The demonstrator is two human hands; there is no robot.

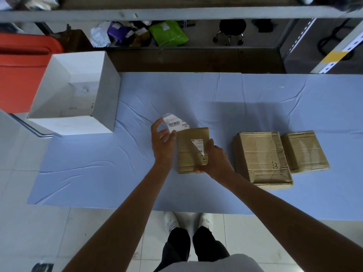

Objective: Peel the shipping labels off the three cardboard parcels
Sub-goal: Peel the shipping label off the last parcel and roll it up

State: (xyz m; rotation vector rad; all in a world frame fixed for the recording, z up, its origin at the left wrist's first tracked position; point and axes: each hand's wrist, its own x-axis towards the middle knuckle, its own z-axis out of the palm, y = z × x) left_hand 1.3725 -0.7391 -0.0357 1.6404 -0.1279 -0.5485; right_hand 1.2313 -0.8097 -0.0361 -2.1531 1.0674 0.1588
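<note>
A small brown cardboard parcel (187,152) stands in the middle of the blue-covered table (98,173). My right hand (214,160) grips its right side and bottom edge. My left hand (163,142) pinches a white shipping label (173,122), lifted up and to the left of the parcel. A torn white strip of label (198,146) still sticks to the parcel's face. To the right lie a larger parcel (261,158) with no label showing on top and a smaller one (304,151) beside it, touching.
An open white box (106,99) stands at the table's back left corner, with an orange bin (21,71) behind it. A grey shelf rack (176,13) holds bagged packages beyond the table. My white shoes show on the tiled floor below.
</note>
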